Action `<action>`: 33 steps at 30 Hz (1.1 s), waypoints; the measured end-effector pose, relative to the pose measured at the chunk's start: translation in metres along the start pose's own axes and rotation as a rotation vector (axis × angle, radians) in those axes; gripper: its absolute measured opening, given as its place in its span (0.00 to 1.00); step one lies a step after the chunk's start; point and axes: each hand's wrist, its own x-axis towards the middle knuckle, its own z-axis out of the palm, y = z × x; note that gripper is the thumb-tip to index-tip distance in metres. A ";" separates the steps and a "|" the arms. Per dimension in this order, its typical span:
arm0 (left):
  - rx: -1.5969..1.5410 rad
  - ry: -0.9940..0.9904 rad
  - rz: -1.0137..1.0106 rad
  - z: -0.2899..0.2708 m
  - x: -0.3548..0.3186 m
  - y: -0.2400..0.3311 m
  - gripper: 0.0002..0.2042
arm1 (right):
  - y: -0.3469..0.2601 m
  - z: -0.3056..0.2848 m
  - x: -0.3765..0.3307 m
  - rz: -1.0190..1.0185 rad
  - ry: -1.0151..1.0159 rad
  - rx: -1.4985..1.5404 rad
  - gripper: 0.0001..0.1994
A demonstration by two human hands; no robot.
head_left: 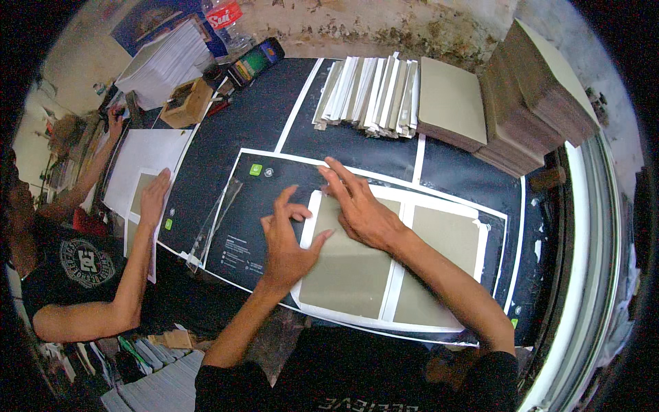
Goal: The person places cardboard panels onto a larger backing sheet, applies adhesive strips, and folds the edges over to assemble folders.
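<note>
As both forearms reach in from the lower edge, the two hands are poised over the left half of a cover in the making. The cover is a white sheet point(392, 299) bearing a left board point(347, 281) and a right board point(449, 237), both grey, set side by side with a narrow white band between them and white margins around. It lies on a black panel point(233, 223) with a white border, which in turn lies on the dark tabletop point(226, 127). The left hand point(285, 237) is loosely open at the left margin, fingers bent, thumb well apart and pointing over the left board; nothing is seen within it. The right hand point(360, 209) is extended, palm down, across the top of the same board, its fingers nearly straight and grasping nothing visible; whether its underside presses on the cover cannot be told. The right forearm passes above the right board. Behind the work stand, from left to right, a row of strips point(371, 96), a low pile of boards point(453, 99) and taller stacks point(525, 99). At far left, a co-worker's hand point(156, 192) rests near a small grey board on white paper point(147, 147), with a wooden box point(187, 104) beyond.
</note>
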 end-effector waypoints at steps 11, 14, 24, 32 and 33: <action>0.115 0.053 0.093 -0.001 0.119 -0.108 0.26 | -0.001 0.000 -0.002 -0.070 -0.068 -0.224 0.46; 0.285 0.045 0.215 0.014 0.166 -0.133 0.26 | -0.004 -0.008 -0.009 -0.037 -0.035 -0.237 0.42; 0.684 -0.019 0.208 0.046 0.297 -0.149 0.29 | 0.036 -0.130 -0.169 0.648 0.442 -0.183 0.29; 0.890 0.033 0.197 0.068 0.360 -0.180 0.30 | 0.064 -0.115 -0.208 0.780 0.594 -0.142 0.28; 0.909 0.019 0.185 0.069 0.364 -0.178 0.30 | 0.063 -0.115 -0.209 0.763 0.592 -0.152 0.28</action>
